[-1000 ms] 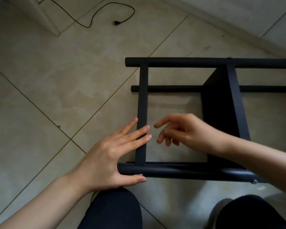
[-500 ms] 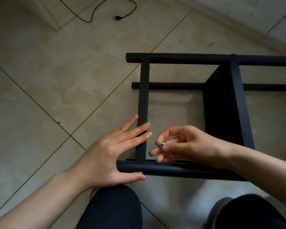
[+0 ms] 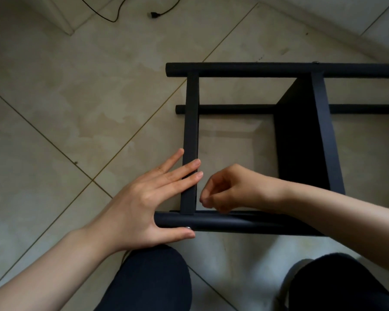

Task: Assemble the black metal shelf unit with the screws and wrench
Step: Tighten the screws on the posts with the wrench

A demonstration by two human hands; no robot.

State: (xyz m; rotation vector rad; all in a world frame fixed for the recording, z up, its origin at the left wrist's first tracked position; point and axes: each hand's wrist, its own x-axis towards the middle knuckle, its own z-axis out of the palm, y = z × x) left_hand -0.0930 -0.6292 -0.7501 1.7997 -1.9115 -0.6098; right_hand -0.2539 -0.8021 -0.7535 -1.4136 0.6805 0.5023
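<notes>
The black metal shelf unit [image 3: 256,69] lies on its side on the tiled floor. My left hand [image 3: 139,198] rests with straight fingers on its flat crossbar [image 3: 191,122], and the thumb runs under the near round tube [image 3: 234,222], beside a silver screw head [image 3: 188,227]. My right hand [image 3: 231,187] is curled, its fingertips pinched together at the crossbar's inner face just above the near tube. The small screw they pinch is hidden by the fingers. No wrench is in sight.
A black shelf panel [image 3: 301,142] stands inside the frame to the right of my right hand. My knees [image 3: 148,277] are just in front of the near tube. A black power cable [image 3: 157,13] lies at the far end of the floor, by a white wall corner [image 3: 61,16].
My right hand has come down and to the left, from mid-air to the crossbar's lower end, with a small silver screw in its fingers. My left hand has stayed on the crossbar.
</notes>
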